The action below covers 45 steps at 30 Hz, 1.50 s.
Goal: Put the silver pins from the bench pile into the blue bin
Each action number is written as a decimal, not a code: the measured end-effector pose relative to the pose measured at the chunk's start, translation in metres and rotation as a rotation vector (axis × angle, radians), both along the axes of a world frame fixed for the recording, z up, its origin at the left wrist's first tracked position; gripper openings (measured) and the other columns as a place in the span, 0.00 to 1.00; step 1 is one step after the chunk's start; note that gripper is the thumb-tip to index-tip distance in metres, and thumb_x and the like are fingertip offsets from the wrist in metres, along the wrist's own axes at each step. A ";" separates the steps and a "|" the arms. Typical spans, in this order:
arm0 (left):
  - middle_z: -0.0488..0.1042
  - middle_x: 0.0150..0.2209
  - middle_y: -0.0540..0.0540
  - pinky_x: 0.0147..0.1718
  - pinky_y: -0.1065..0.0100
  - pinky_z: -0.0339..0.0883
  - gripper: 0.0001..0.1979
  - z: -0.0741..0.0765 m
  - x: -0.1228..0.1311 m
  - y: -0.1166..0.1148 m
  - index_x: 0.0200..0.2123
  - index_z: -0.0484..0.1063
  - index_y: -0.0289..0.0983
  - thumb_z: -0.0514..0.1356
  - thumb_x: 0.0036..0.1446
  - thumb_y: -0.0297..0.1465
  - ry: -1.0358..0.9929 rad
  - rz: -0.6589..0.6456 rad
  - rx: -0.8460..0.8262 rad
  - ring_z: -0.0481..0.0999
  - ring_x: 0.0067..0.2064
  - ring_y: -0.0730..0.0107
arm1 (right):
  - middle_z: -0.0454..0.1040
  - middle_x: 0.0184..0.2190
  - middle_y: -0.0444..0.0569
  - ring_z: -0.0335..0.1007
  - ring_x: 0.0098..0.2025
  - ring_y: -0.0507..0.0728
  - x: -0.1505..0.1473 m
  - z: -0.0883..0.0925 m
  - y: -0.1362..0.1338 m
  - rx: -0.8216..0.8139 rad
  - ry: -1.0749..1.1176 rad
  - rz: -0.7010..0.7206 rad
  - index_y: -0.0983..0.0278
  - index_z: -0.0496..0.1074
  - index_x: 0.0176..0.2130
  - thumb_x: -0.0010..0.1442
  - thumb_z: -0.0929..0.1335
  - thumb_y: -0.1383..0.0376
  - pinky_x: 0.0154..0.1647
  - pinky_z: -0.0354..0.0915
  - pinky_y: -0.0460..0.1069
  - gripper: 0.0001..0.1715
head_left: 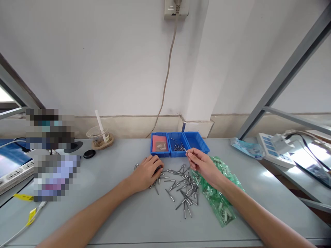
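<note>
Small metal pins [190,189], each with a shiny thicker end and a thin darker shaft, lie in a loose pile on the grey table. My left hand [146,174] rests at the pile's left side, fingers curled down over some pins; what sits under the fingertips is hidden. My right hand [203,165] is raised near the front of the blue middle bin [178,154], closed in a pinch on one metal pin whose tip sticks out to the left. Several pins lie inside that bin. A green plastic bag [223,203] with more pieces lies under my right forearm.
The blue left bin [160,155] holds a reddish packet; the blue right bin [198,143] adjoins the middle one. A clear cup [97,133] with a white stick and a black round lid [89,154] stand left. A power strip [274,150] and blue packet [248,148] lie right.
</note>
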<state>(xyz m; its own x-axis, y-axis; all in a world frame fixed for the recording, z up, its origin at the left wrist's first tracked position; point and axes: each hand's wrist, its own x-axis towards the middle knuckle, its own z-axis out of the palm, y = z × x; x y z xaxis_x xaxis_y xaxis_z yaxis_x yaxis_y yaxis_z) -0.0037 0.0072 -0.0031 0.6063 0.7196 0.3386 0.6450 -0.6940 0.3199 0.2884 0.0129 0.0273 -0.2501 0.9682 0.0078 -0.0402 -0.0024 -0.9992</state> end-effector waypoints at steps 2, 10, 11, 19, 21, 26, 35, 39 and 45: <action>0.72 0.46 0.46 0.47 0.59 0.66 0.07 0.000 0.000 0.000 0.47 0.70 0.41 0.52 0.76 0.30 0.001 -0.002 -0.003 0.69 0.46 0.60 | 0.66 0.35 0.43 0.58 0.31 0.52 0.000 0.003 -0.001 -0.031 0.003 0.020 0.59 0.73 0.43 0.68 0.72 0.48 0.32 0.56 0.49 0.18; 0.72 0.46 0.46 0.46 0.59 0.66 0.06 0.001 0.000 -0.001 0.47 0.69 0.40 0.53 0.75 0.29 0.009 -0.002 0.016 0.70 0.46 0.60 | 0.69 0.32 0.42 0.65 0.33 0.53 -0.003 0.011 0.003 -0.053 -0.077 0.077 0.59 0.72 0.41 0.64 0.75 0.49 0.36 0.61 0.50 0.18; 0.72 0.46 0.46 0.47 0.59 0.66 0.05 0.001 0.000 -0.001 0.46 0.69 0.40 0.53 0.75 0.29 0.010 -0.001 0.017 0.70 0.46 0.60 | 0.69 0.31 0.42 0.64 0.32 0.53 -0.004 0.012 0.003 -0.048 -0.095 0.075 0.59 0.72 0.41 0.64 0.75 0.49 0.35 0.61 0.50 0.18; 0.72 0.47 0.45 0.48 0.59 0.66 0.05 0.001 0.000 0.000 0.47 0.70 0.40 0.54 0.74 0.29 0.002 -0.002 0.026 0.70 0.47 0.59 | 0.63 0.27 0.40 0.56 0.27 0.50 -0.014 0.013 0.000 -0.011 -0.160 0.072 0.61 0.69 0.36 0.67 0.71 0.45 0.28 0.53 0.48 0.23; 0.72 0.46 0.45 0.48 0.59 0.67 0.05 0.001 0.000 0.000 0.46 0.70 0.40 0.54 0.74 0.29 -0.002 -0.001 0.026 0.70 0.46 0.60 | 0.64 0.28 0.40 0.56 0.26 0.50 -0.016 0.012 -0.001 -0.011 -0.156 0.072 0.61 0.70 0.36 0.67 0.70 0.44 0.28 0.52 0.48 0.24; 0.72 0.46 0.45 0.47 0.59 0.67 0.05 0.000 0.000 0.001 0.46 0.70 0.40 0.53 0.75 0.30 0.005 -0.007 0.032 0.70 0.46 0.60 | 0.70 0.32 0.43 0.62 0.28 0.51 -0.013 0.014 0.000 0.034 -0.197 0.123 0.60 0.72 0.40 0.67 0.70 0.44 0.28 0.57 0.48 0.22; 0.72 0.46 0.45 0.48 0.58 0.67 0.07 0.001 0.000 0.000 0.47 0.70 0.40 0.52 0.75 0.31 0.013 -0.006 0.020 0.69 0.46 0.60 | 0.65 0.27 0.40 0.63 0.28 0.52 -0.006 0.020 0.003 0.048 -0.228 0.093 0.60 0.70 0.37 0.63 0.74 0.47 0.27 0.58 0.48 0.21; 0.72 0.46 0.45 0.48 0.58 0.67 0.06 0.002 0.001 0.000 0.47 0.70 0.40 0.53 0.75 0.30 0.015 -0.001 0.011 0.69 0.46 0.60 | 0.68 0.28 0.41 0.61 0.26 0.51 -0.006 0.013 0.006 0.056 -0.176 0.014 0.60 0.70 0.37 0.62 0.74 0.46 0.25 0.56 0.48 0.22; 0.72 0.46 0.45 0.47 0.58 0.67 0.07 0.002 0.000 0.000 0.47 0.70 0.40 0.52 0.75 0.30 0.017 -0.010 0.026 0.70 0.46 0.60 | 0.68 0.29 0.42 0.57 0.25 0.50 -0.005 0.011 0.007 0.057 -0.171 0.003 0.60 0.71 0.37 0.65 0.71 0.43 0.24 0.52 0.47 0.24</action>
